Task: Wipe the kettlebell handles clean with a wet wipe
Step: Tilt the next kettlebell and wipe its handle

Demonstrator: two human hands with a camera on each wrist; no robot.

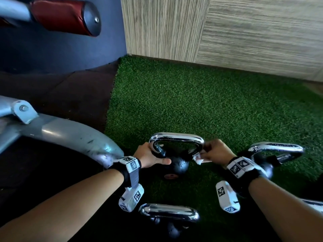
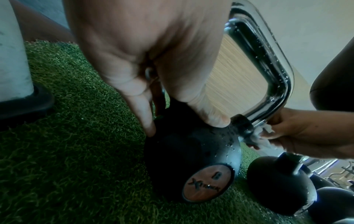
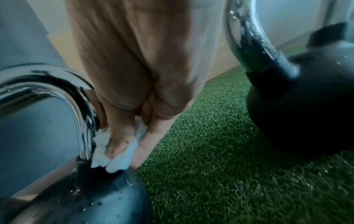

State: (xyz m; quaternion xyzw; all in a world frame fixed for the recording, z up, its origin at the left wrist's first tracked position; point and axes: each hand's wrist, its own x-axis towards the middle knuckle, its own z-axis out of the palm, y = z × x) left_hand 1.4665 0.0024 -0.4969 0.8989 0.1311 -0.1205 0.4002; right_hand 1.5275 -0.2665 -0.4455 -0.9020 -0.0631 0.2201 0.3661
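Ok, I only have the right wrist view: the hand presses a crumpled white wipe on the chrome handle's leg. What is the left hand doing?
Observer: The left hand holds the black ball-shaped kettlebell at the opposite leg of its chrome handle, thumb on the ball.
Operator: Any kettlebells beyond the two I see?
Observer: Yes, a third chrome-handled kettlebell stands on the green turf nearer the person.

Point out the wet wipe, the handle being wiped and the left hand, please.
wet wipe (image 3: 100,151), right wrist view, crumpled middle.
chrome handle (image 1: 176,137), head view, top bar.
left hand (image 1: 148,157), head view, back of the hand.
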